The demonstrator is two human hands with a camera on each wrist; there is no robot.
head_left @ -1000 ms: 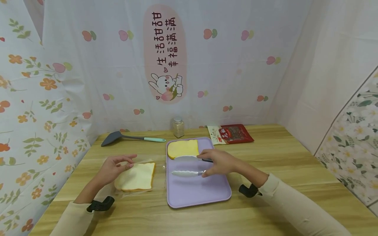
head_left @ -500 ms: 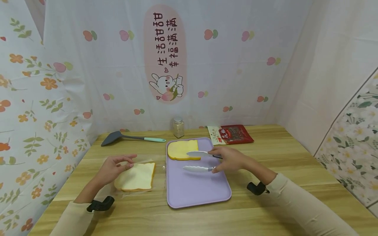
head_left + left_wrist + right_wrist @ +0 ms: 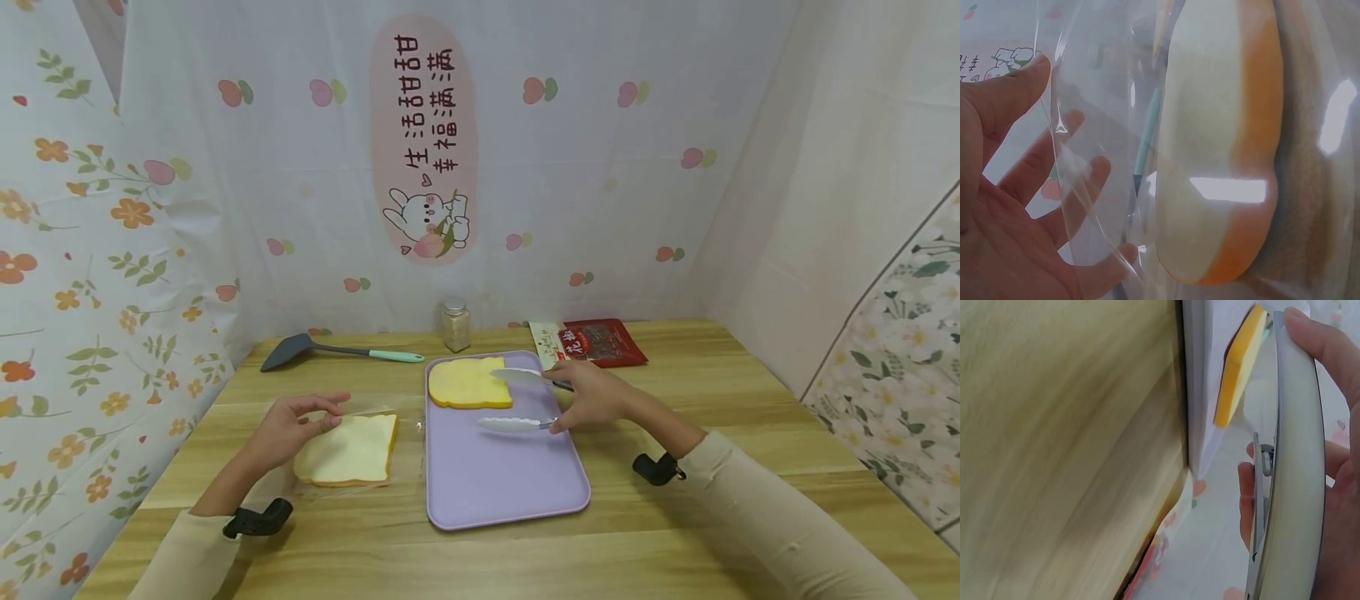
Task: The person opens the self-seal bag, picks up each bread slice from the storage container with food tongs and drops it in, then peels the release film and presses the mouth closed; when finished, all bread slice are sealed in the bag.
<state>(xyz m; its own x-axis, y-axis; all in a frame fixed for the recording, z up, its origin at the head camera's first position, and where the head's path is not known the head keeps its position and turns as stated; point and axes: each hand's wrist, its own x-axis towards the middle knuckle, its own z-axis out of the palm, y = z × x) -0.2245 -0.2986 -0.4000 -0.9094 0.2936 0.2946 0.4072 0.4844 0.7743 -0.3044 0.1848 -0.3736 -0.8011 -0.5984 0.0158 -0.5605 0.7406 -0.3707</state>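
My right hand (image 3: pixel 594 392) grips a pair of tongs (image 3: pixel 513 425) with their white-tipped arms spread apart. They hover above a lilac tray (image 3: pixel 510 487); in the head view the upper arm overlaps a yellow-edged bread slice (image 3: pixel 461 383) at the tray's back left. In the right wrist view, thumb and fingers (image 3: pixel 1244 497) lie on opposite arms of the tongs. My left hand (image 3: pixel 288 427) is at the left end of a clear plastic bag (image 3: pixel 407 450) containing another bread slice (image 3: pixel 356 450). Its fingers are loosely spread, some seen through the film in the left wrist view.
A dark spatula with a mint handle (image 3: pixel 393 356) lies at the back left. Behind the tray stands a small lidded glass jar (image 3: pixel 456 327). To its right lies a red and white packet (image 3: pixel 600 342). A patterned curtain (image 3: pixel 600 208) rises beyond the wooden table (image 3: pixel 675 533).
The right hand has moved the tongs rightward and slightly back, off the tray's middle left. The left hand and the bagged bread slice hold their place.
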